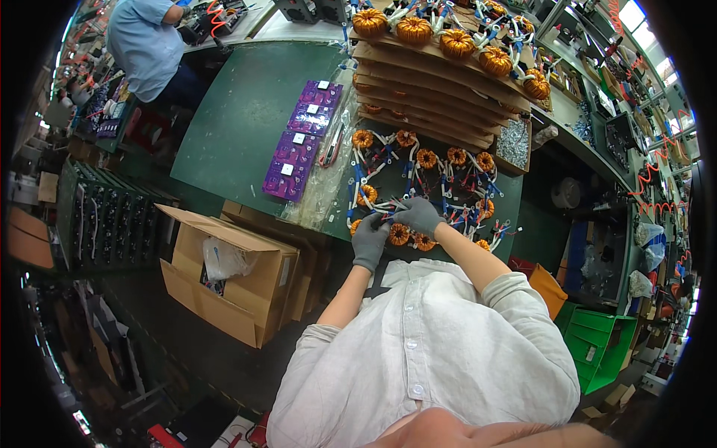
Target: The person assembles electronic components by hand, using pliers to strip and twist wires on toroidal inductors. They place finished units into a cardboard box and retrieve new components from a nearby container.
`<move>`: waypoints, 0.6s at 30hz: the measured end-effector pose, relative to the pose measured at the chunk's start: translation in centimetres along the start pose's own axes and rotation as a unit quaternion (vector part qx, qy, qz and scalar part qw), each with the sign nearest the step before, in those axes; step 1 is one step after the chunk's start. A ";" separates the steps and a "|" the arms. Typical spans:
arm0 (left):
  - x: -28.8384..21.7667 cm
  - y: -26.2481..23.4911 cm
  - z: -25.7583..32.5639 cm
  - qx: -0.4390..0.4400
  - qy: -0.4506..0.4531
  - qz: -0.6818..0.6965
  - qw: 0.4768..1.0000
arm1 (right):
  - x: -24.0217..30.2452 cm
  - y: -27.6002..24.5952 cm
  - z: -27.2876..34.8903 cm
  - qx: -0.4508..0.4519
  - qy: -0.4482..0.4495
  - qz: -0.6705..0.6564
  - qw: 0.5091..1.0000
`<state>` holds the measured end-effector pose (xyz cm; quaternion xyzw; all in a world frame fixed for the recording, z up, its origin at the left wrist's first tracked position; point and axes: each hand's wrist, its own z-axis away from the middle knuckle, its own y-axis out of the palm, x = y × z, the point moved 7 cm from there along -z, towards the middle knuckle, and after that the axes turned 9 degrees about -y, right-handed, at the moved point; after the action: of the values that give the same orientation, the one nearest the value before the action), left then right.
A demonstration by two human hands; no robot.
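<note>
Your fingers on both hands are in grey gloves and they meet over one small spot at the near edge of the mat (515,196). Your right hand (418,216) bends its fingers down and together on thin wires (385,209) of a coil (399,234). Your left hand (369,240) comes up from below, its fingers curled close by the same wires; I cannot tell if it pinches them.

The coil is a round copper ring. It lies on the dark mat just under your hands, next to another one. More coils (426,158) with white and blue wires lie spread over the mat behind your hands.

Behind them is a stack of brown cardboard sheets (418,93), with more copper rings on top. To the left, purple packs (302,138) lie in a row on the green table (231,127). An open cardboard box (224,280) stands on the floor by your left side. Another person in a blue shirt (146,45) works far off at the top left.
</note>
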<state>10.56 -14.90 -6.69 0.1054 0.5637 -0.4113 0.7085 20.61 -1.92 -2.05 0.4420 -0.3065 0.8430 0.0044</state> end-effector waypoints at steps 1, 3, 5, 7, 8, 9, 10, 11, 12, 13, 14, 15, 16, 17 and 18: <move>0.3 0.1 -0.1 -0.001 0.003 0.006 1.000 | -0.3 -0.2 0.0 -0.001 0.007 0.008 1.000; 1.0 0.3 -0.3 -0.004 0.010 0.019 1.000 | -0.4 -0.2 0.0 0.009 0.005 -0.004 1.000; 0.9 0.3 -0.2 -0.002 0.009 0.006 1.000 | -0.8 0.2 -0.3 0.015 0.009 -0.030 0.999; 0.8 0.3 -0.2 -0.003 0.023 -0.003 1.000 | -0.9 1.3 -0.6 0.020 0.020 -0.069 0.997; 0.8 0.2 -0.2 -0.005 0.037 -0.005 0.999 | -0.4 1.5 -0.6 0.022 0.006 -0.061 0.998; 0.7 0.2 -0.2 -0.007 0.050 -0.008 0.999 | 0.2 1.7 -0.7 0.023 -0.009 -0.053 0.998; 0.8 0.3 -0.2 0.004 0.048 -0.014 0.999 | 0.8 1.6 -0.6 0.024 -0.022 -0.045 0.998; 0.9 0.3 -0.3 0.014 0.046 -0.020 0.999 | 0.6 1.8 -0.8 0.024 -0.027 -0.042 0.998; 1.1 0.2 -0.5 0.024 0.043 -0.026 0.998 | 0.2 2.0 -1.1 0.026 -0.032 -0.039 0.998; 0.8 -0.1 -0.6 0.028 0.062 -0.059 0.996 | 0.1 2.1 -1.3 0.026 -0.037 -0.036 0.998; 0.4 -0.4 -1.0 0.033 0.081 -0.091 0.992 | 0.1 2.0 -1.3 0.030 -0.044 -0.033 0.998; 0.0 -0.7 -1.4 0.037 0.099 -0.122 0.987 | 0.0 1.9 -1.3 0.033 -0.051 -0.030 0.998; -0.5 -0.8 -1.7 0.072 0.063 -0.166 0.981 | 0.0 2.0 -1.4 0.037 -0.058 -0.028 0.997; -1.7 -1.2 -1.8 0.108 0.025 -0.209 0.972 | 0.1 1.9 -1.3 0.040 -0.050 -0.013 0.998; -2.2 -1.5 -1.9 0.140 -0.013 -0.252 0.958 | 0.5 1.7 -1.2 0.045 -0.045 0.001 0.998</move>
<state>8.10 -13.61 -4.93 0.0527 0.4995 -0.6524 0.5675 18.97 -2.79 -3.02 0.4786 -0.2687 0.8353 -0.0302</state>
